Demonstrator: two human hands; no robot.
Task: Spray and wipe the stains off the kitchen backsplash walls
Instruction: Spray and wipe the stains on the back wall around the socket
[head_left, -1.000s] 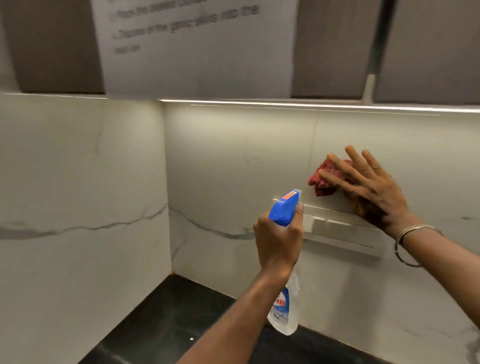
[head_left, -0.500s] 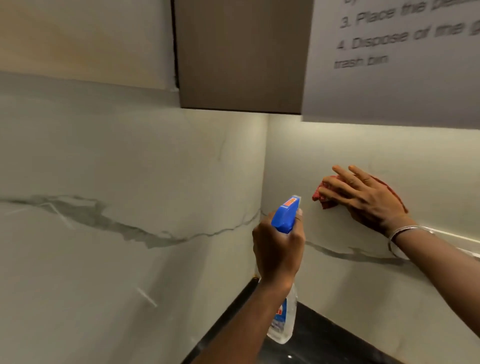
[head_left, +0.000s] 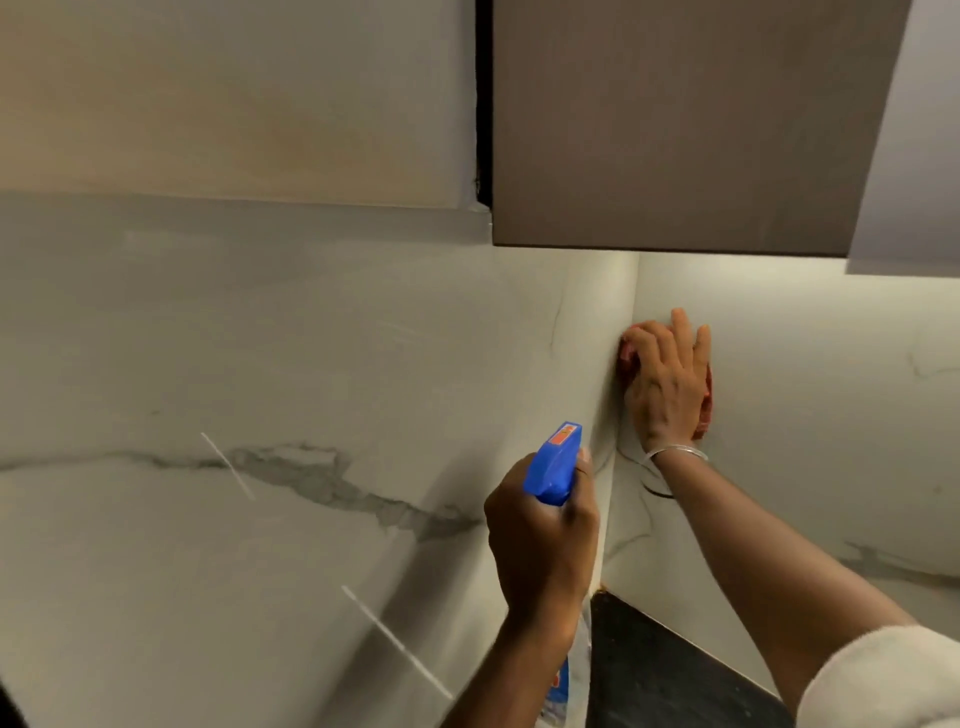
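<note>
Left hand (head_left: 543, 525) near, fist closed around spray bottle (head_left: 553, 462) neck, blue nozzle aimed at left marble backsplash wall (head_left: 260, 519). Farther, right hand (head_left: 667, 379) flat, fingers spread, pressing red cloth (head_left: 628, 353) on back wall (head_left: 831, 415) just right of the corner.

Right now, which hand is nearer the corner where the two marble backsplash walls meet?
Right. The right hand presses the red cloth beside the corner; the left hand holds the blue-topped spray bottle lower, off the wall.
</note>
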